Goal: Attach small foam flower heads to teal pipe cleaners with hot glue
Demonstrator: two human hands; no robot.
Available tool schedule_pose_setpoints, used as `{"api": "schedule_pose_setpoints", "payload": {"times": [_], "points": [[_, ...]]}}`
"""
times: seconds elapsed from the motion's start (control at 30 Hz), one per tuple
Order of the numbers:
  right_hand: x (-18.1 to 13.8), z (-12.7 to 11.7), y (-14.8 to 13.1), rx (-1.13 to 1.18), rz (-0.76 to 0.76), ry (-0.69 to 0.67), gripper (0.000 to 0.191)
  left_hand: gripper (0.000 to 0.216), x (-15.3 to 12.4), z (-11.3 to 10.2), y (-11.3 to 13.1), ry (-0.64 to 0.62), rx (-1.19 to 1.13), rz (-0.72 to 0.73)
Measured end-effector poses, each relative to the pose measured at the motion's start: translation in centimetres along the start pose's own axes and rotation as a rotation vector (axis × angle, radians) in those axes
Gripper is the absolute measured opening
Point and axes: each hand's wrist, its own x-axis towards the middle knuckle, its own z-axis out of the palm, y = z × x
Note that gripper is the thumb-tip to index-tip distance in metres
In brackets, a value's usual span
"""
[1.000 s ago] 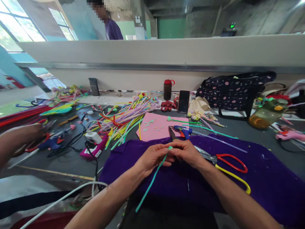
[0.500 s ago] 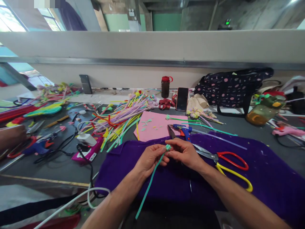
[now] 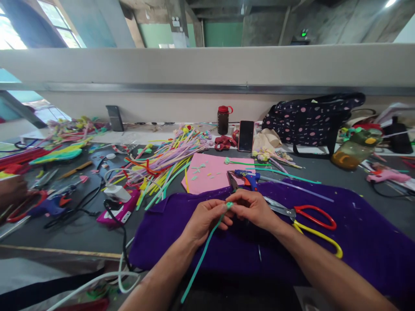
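Between my two hands is a green pipe-cleaner flower (image 3: 229, 205), its long green stem (image 3: 201, 260) hanging down toward me. My left hand (image 3: 207, 219) pinches the stem just under the small flower head. With thumb and fingertips my right hand (image 3: 252, 208) grips the head from the other side, partly hiding it. Both hands are above a purple cloth (image 3: 162, 242). Just beyond my right hand lie a blue glue gun (image 3: 249, 178) and dark-jawed pliers (image 3: 232, 180). Scissors with one red and one yellow handle (image 3: 292, 212) rest to the right.
A pink sheet (image 3: 214, 175) with green scraps lies ahead, beside a heap of colourful pipe cleaners (image 3: 171, 155). To the left are a magenta power strip (image 3: 119, 211), cables and a co-worker's hand (image 3: 13, 194). A phone (image 3: 246, 135), bottle (image 3: 223, 120) and dark bag (image 3: 311, 121) stand behind.
My fingers have closed in further over the flower head, which shows less now. The stem's lower end has swung slightly left, and the whole view has shifted a little.
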Motion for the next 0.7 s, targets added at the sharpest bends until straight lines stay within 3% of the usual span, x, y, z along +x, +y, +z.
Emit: {"api": "schedule_pose_setpoints", "payload": {"times": [0.17, 0.43, 0.7], "points": [[-0.17, 0.21, -0.23, -0.092, -0.036, -0.003, 0.018, 0.018, -0.07, 0.07, 0.08, 0.034, 0.011, -0.025], [0.04, -0.37, -0.23, 0.231, 0.092, -0.034, 0.029, 0.016, -0.17, -0.18, 0.18, 0.054, -0.065, -0.009], [-0.2, -0.2, -0.48, 0.293, 0.095, -0.091, 0.028, 0.017, -0.59, -0.25, 0.35, 0.006, -0.111, 0.001]]}}
